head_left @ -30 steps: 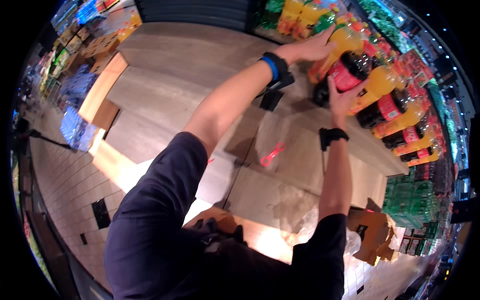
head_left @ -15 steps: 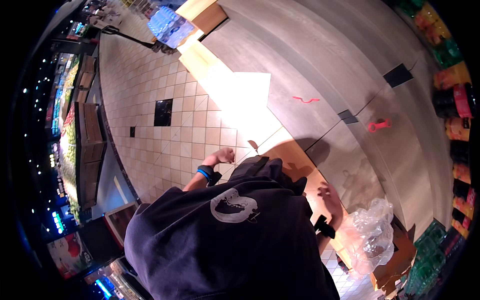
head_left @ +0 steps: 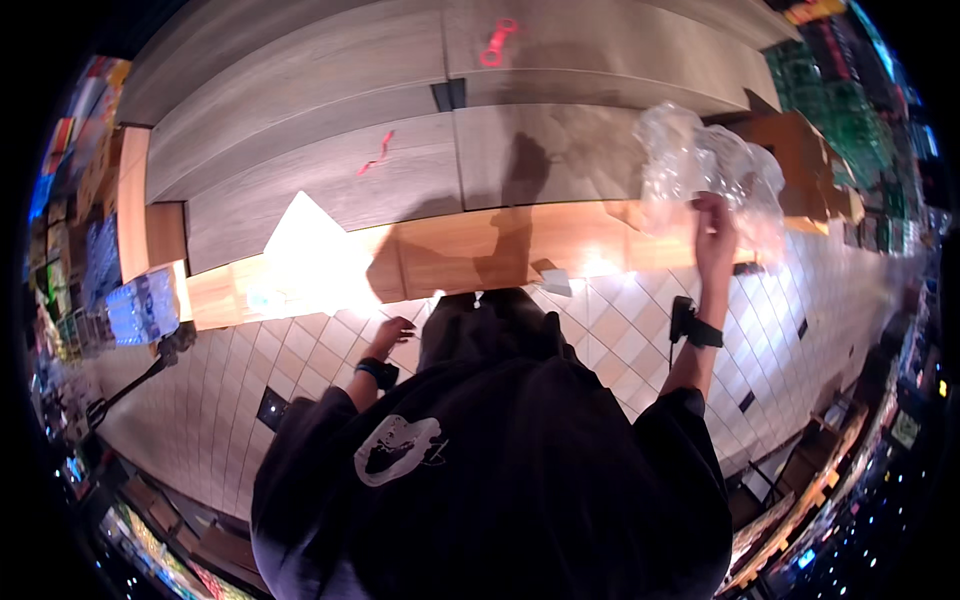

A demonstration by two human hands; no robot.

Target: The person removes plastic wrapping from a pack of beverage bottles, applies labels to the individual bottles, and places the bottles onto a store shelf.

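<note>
My right hand [head_left: 714, 230] reaches out over the wooden front edge, its fingers curled into a crumpled bundle of clear plastic wrap [head_left: 672, 165]. The wrap lies beside a torn brown carton [head_left: 795, 150]. Motion blurs the fingertips a little. My left hand [head_left: 392, 335] hangs low near my body, over the tiled floor, with fingers apart and nothing in them. On the grey wood-look surface lie a thin red strip [head_left: 378, 156] and a red piece with looped ends [head_left: 497, 42]. A white sheet [head_left: 308, 235] glares brightly at the front edge.
The light wooden edge [head_left: 450, 250] runs across in front of me. A blue-wrapped pack of bottles [head_left: 145, 308] stands at the left, near a dark pallet-jack handle [head_left: 130, 385]. Green bottles [head_left: 835, 105] are stacked at the far right. A small grey-white piece [head_left: 553, 281] sits at the front edge.
My view has turned so the wooden edge now runs across it. My right hand has moved from beside the edge onto the plastic wrap. My left hand stays low, its fingers now looser.
</note>
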